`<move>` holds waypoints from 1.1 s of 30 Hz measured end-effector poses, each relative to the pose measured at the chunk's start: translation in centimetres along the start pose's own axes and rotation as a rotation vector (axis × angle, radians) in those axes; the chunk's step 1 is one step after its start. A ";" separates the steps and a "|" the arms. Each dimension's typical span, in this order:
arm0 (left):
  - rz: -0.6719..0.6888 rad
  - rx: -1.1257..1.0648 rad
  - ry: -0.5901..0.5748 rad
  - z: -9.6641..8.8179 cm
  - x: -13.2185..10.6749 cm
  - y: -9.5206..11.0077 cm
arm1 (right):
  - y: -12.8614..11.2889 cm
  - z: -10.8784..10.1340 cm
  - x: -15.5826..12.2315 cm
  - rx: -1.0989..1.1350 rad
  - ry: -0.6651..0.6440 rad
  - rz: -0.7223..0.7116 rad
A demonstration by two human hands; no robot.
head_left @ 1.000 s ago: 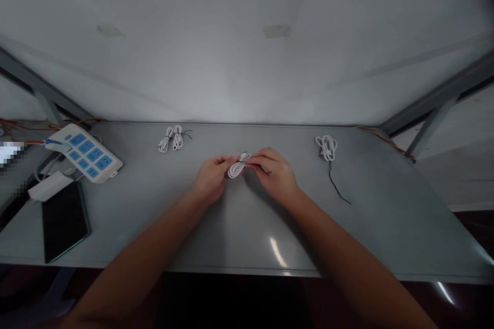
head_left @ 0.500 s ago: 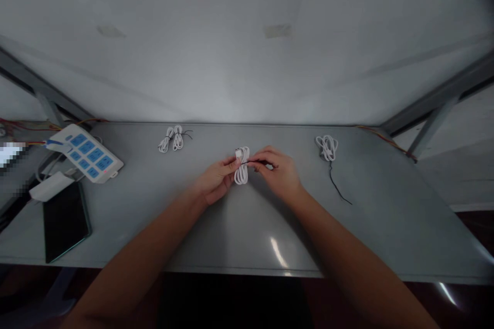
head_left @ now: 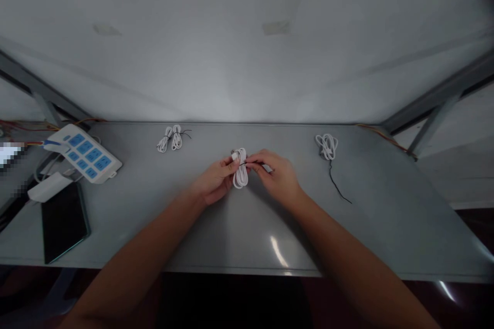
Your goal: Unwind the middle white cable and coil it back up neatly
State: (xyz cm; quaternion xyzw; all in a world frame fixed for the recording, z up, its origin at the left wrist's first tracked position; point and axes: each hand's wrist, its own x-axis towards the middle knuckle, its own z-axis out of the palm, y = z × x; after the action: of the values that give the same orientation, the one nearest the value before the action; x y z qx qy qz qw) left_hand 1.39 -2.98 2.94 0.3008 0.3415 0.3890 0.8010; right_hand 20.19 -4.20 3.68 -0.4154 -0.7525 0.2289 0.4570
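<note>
Grasping the cable (head_left: 241,175) with our left fingers (head_left: 231,166), we pinch its tie (head_left: 243,164) at three o'clock with our right fingers (head_left: 262,156).

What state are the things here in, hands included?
Middle cable: coiled, held.
Black tie: around middle cable.
Left hand: closed on that cable.
Right hand: pinching the tie.
Two left cables: coiled, tied.
Right cable: coiled, loose black tail.
Tablet: screen dark.
Power strip: several sockets bare; power unclear.

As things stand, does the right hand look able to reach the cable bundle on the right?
Probably yes: nothing shows between the right hand and that cable bundle, though the hand seems busy at the held cable.
</note>
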 end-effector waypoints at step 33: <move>-0.091 0.026 0.024 -0.5 0.4 0.3 | 0.7 0.6 -0.2 0.108 -0.058 0.082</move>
State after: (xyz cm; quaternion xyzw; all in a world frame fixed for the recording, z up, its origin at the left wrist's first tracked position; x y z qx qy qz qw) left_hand 1.09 -2.42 2.72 0.2903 0.3695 0.3513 0.8098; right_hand 19.98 -3.97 2.83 -0.4139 -0.7344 0.2996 0.4468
